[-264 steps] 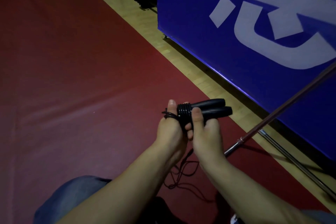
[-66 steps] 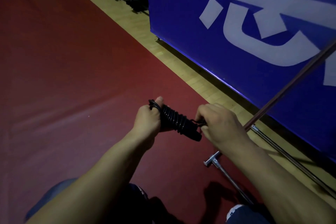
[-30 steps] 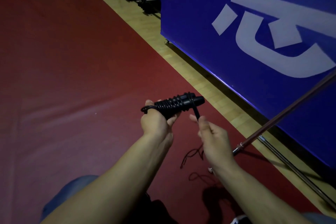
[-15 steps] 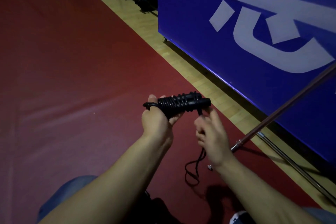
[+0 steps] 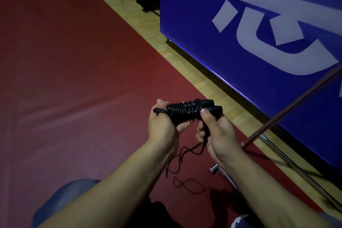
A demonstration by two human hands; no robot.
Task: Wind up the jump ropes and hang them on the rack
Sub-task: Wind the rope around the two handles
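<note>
The only writing in view stands on the blue banner [image 5: 231,29], up and to the right of both hands: large pale characters, cut off by the top and right edges. The one mostly visible looks like the lower part of a Chinese character, perhaps 总, but it cannot be read for certain. A small light patch at the bottom edge is too blurred to read.
</note>
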